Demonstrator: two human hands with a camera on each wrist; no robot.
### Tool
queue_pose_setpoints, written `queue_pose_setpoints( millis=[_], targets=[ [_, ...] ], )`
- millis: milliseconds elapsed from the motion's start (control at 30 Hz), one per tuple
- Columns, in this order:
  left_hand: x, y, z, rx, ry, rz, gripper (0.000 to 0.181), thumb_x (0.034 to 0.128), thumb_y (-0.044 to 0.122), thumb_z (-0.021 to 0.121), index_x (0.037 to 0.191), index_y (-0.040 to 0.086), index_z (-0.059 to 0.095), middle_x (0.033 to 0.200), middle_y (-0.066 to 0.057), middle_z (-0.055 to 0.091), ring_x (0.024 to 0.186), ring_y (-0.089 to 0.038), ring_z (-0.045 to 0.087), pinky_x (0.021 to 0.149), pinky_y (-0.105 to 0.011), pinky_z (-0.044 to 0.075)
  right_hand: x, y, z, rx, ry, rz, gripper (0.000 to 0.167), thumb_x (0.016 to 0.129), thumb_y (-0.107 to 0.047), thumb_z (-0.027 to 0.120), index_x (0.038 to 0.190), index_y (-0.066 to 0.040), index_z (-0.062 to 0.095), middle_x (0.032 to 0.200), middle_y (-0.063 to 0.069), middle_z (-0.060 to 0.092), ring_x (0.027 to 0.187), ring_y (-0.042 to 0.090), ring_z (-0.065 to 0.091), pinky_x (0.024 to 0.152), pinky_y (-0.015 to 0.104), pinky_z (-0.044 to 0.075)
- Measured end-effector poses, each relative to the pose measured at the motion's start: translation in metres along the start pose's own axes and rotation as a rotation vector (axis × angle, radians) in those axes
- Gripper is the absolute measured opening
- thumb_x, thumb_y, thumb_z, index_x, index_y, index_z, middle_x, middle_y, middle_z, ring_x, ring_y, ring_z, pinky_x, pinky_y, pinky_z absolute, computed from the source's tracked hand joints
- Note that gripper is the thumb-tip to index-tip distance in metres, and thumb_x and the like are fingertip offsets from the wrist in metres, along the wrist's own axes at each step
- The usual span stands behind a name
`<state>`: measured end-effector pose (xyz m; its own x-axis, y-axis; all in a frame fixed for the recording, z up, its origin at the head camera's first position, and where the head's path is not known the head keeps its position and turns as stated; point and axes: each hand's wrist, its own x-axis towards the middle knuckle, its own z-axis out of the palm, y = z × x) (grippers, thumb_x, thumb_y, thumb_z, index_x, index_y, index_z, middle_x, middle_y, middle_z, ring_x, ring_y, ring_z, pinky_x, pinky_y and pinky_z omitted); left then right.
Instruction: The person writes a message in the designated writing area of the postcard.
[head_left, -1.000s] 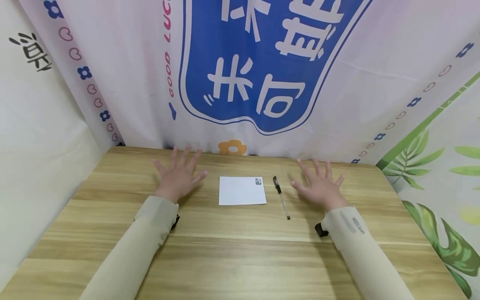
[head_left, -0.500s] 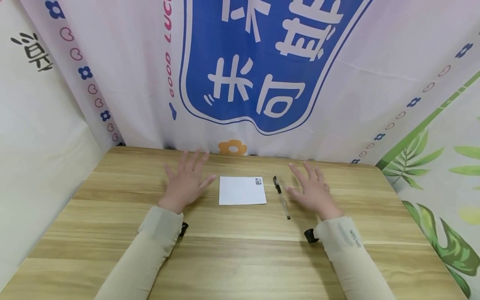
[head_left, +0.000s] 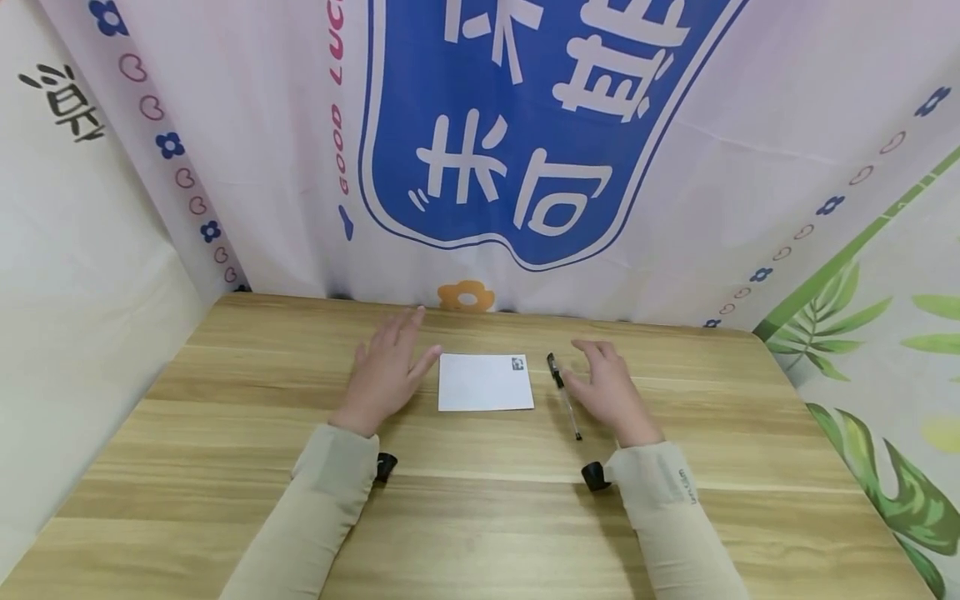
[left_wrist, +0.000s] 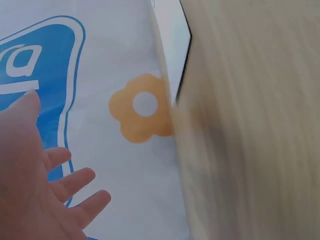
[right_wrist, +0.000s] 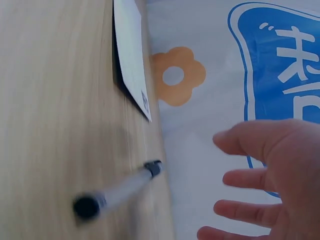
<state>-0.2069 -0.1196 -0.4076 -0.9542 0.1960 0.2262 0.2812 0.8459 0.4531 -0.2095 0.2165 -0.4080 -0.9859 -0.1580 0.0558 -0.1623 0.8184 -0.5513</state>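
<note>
A white card (head_left: 485, 382) with a small dark stamp-like mark at its top right corner lies on the wooden table; the left wrist view shows the card (left_wrist: 175, 42) too. Just left of it, my left hand (head_left: 382, 371) has its fingers extended and holds nothing. To the card's right lies a clear pen (head_left: 567, 402) with a black cap. Beside the pen's capped end is my right hand (head_left: 606, 390), empty, its fingers loosely bent. In the right wrist view the right hand (right_wrist: 280, 175) is apart from the pen (right_wrist: 125, 190).
Behind the table (head_left: 480, 517) hangs a pale cloth (head_left: 285, 167) with a blue printed sign and an orange flower. A leaf-patterned cloth (head_left: 900, 350) stands at the right, a white one (head_left: 82, 250) at the left. Each wrist carries a small black device.
Both hands have moved inward, the left one rightward toward the card and the right one leftward toward the pen. Their spread fingers have drawn closer together. Card and pen lie where they were.
</note>
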Motion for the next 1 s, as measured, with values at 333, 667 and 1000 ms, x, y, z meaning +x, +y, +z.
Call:
queue_pose_setpoints(
  millis=[333,667,1000],
  targets=[
    [-0.001,0.01,0.003,-0.18,0.054,0.049,0.066,0.1077,0.041,0.047,0.156,-0.001,0.032,0.157,-0.025,0.035,0.144,-0.044,0.034,0.116,-0.06,0.028,0.002,-0.011,0.01,0.121,0.027,0.095,0.052,0.096,-0.019,0.07,0.139,0.007,0.054,0.127,0.028,0.056,0.104,0.038,0.064,0.085,0.047,0.056],
    [-0.003,0.011,0.009,-0.448,-0.017,-0.047,0.053,0.108,0.033,0.05,0.151,0.003,0.044,0.154,-0.019,0.043,0.139,-0.038,0.044,0.112,-0.055,0.038,0.0,-0.006,0.015,0.122,0.023,0.155,0.048,0.092,-0.014,0.071,0.133,0.009,0.058,0.116,0.026,0.065,0.103,0.037,0.066,0.088,0.049,0.055],
    [-0.005,0.004,0.015,-0.6,-0.053,-0.114,0.049,0.1094,0.032,0.047,0.147,0.001,0.049,0.144,-0.018,0.055,0.132,-0.033,0.052,0.109,-0.049,0.043,0.001,-0.005,0.02,0.117,-0.031,0.212,0.044,0.091,-0.012,0.073,0.128,0.008,0.059,0.103,0.018,0.069,0.091,0.028,0.066,0.083,0.045,0.055]
  ],
)
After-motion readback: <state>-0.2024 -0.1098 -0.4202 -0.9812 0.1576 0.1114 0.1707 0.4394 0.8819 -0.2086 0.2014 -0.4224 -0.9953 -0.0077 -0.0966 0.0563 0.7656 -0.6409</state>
